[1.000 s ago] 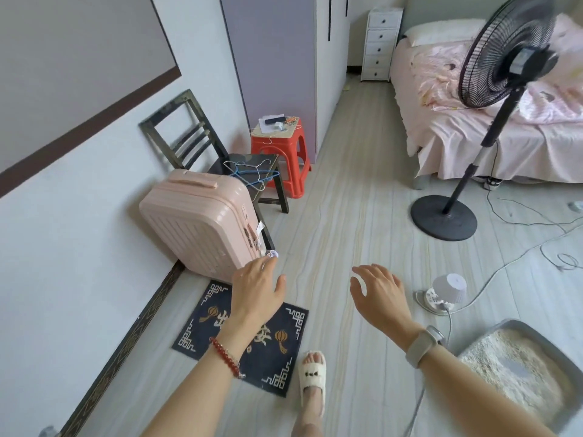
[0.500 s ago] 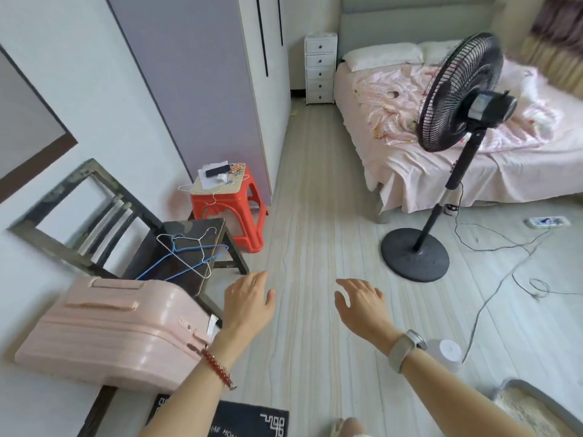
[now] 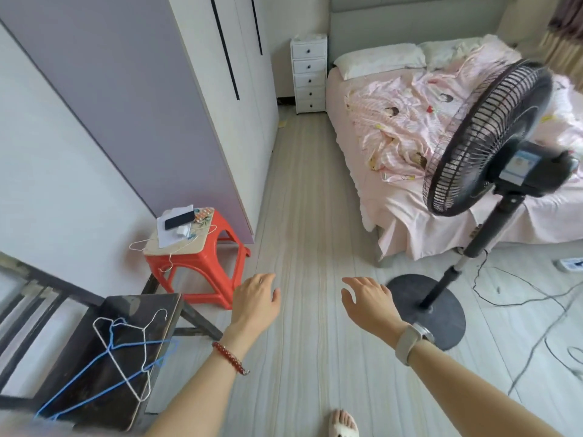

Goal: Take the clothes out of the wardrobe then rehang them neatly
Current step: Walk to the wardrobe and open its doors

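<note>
The tall wardrobe (image 3: pixel 176 99) stands along the left wall, its lilac side panel facing me and its white doors with black slot handles closed. No clothes show. White and blue wire hangers (image 3: pixel 126 345) lie on the dark wooden chair (image 3: pixel 104 367) at lower left. Another white hanger (image 3: pixel 172 247) rests on the red plastic stool (image 3: pixel 202 269). My left hand (image 3: pixel 257 298) hovers open over the floor beside the stool, holding nothing. My right hand (image 3: pixel 369 299), with a watch on its wrist, is open too, near the fan base.
A black standing fan (image 3: pixel 485 146) on a round base (image 3: pixel 435 310) stands right of my hands, cables trailing over the floor. A bed (image 3: pixel 410 146) with pink bedding fills the right. A white drawer unit (image 3: pixel 309 74) stands at the far wall. Phone and papers lie on the stool.
My view has swung up and forward: the pink suitcase and mat have dropped out of sight, and the wardrobe, stool and bed are nearer. Both hands stay open and empty.
</note>
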